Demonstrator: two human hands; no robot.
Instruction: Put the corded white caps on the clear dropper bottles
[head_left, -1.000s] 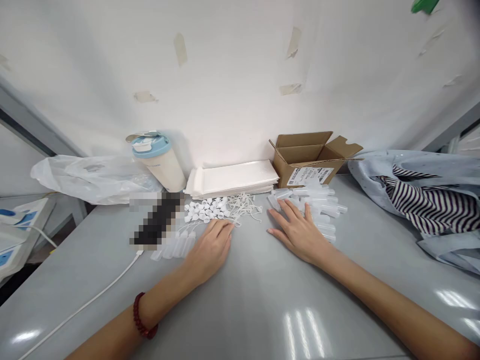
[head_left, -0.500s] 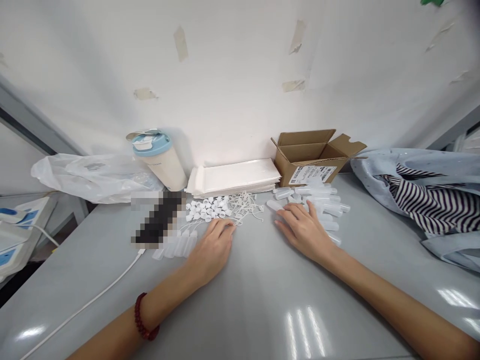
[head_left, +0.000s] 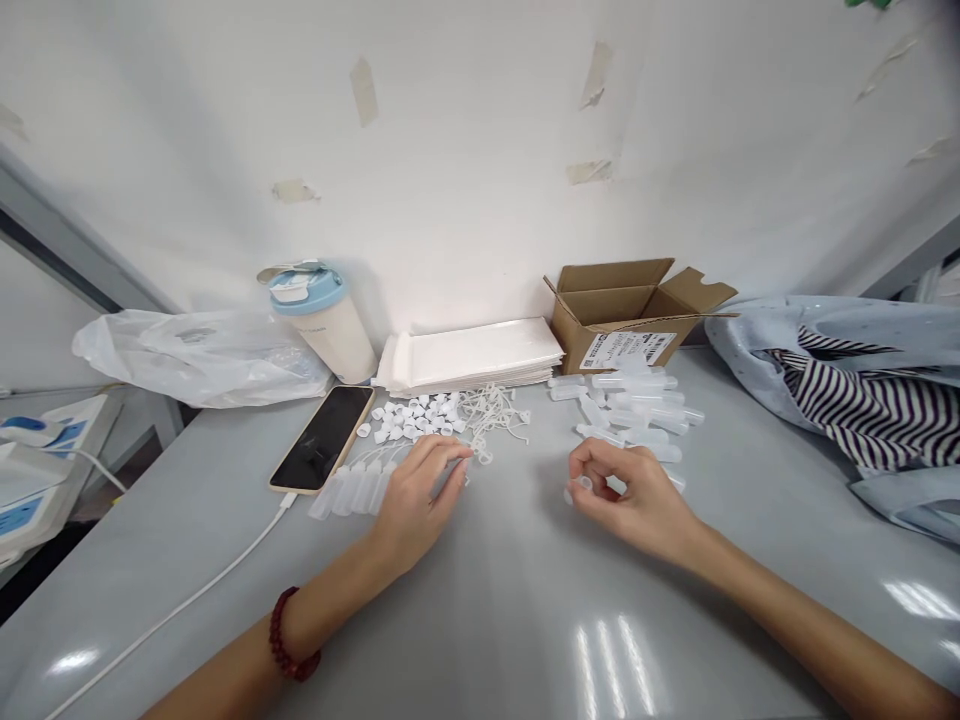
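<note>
My right hand (head_left: 634,495) is closed round a small translucent plastic tube (head_left: 577,488), one round end of which shows between thumb and fingertips. More clear tubes (head_left: 645,400) lie in a loose heap just behind that hand. My left hand (head_left: 420,495) has thumb and forefinger pinched at the near edge of a tangle of thin white looped straps (head_left: 491,410). A bit of white strap shows by its thumb tip. Small white caps (head_left: 416,415) are piled behind the left hand. Several tubes with straps attached (head_left: 352,490) lie in a row beside it, partly covered by the hand.
A phone (head_left: 322,440) on a white cable (head_left: 187,600) lies at left. Behind stand a cup with blue lid (head_left: 322,320), a stack of white trays (head_left: 476,355) and an open cardboard box (head_left: 622,320). A plastic bag (head_left: 195,355) and striped cloth bag (head_left: 862,390) flank them.
My right hand has picked up a tube from the heap and drawn it nearer, its fingers now curled. My left hand has shifted slightly, its thumb and forefinger at the straps.
</note>
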